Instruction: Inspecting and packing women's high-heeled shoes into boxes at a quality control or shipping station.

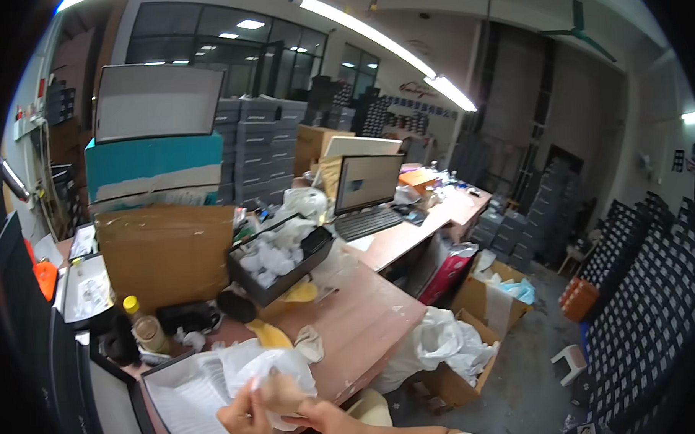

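Observation:
Low in the picture, my left hand [246, 419] has its thumb and fingertips closed at the near edge of a blurred tan item [282, 391]. My right hand [328, 417] comes in from the right and grips the same item at its lower side. Motion blur hides what kind of thing it is. White wrapping paper [265, 365] lies bunched behind and under it. Just left of my hands, an open dark-edged box [187, 402] on the table holds more white paper.
Brushes with yellow handles [269, 334] and a yellow-capped bottle [148, 331] lie or stand beyond the box. A black tray of crumpled paper [276, 254], a cardboard box [165, 250] and a laptop [366, 193] are farther back. Cartons with plastic bags [451, 343] stand right of the table [359, 316].

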`<state>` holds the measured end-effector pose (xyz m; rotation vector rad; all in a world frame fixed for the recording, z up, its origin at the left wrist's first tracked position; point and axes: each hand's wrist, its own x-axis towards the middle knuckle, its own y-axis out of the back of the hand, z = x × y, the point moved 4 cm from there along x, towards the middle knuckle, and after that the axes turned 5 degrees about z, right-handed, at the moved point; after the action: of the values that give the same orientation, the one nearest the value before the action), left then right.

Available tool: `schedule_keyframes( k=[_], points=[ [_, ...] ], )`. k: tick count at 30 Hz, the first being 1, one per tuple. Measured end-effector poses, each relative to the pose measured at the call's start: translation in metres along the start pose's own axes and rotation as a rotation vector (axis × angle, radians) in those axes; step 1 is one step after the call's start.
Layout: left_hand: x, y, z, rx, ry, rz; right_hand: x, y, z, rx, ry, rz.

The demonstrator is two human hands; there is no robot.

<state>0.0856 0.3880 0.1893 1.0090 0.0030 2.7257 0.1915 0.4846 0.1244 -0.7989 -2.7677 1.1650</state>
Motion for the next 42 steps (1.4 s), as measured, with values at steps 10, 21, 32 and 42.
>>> schedule_keyframes(
  k=[10, 21, 32, 42],
  points=[
    [0.077, -0.013, -0.053, -0.495, 0.288, 0.015, -0.021, -0.077, -0.1, -1.875, 1.017, -0.416],
    [0.032, -0.074, -0.011, -1.444, 0.589, -0.826, 0.028, 0.03, -0.05, -1.387, 0.848, -0.158],
    [0.022, 0.035, 0.045, -0.38, -0.348, -0.222, 0.022, 0.076, -0.105, -1.184, 0.799, 0.311],
    [-0.063, -0.069, -0.024, -0.347, 0.034, -0.731, 0.004, -0.022, -0.084, -1.039, 0.983, -0.139]
  ],
)
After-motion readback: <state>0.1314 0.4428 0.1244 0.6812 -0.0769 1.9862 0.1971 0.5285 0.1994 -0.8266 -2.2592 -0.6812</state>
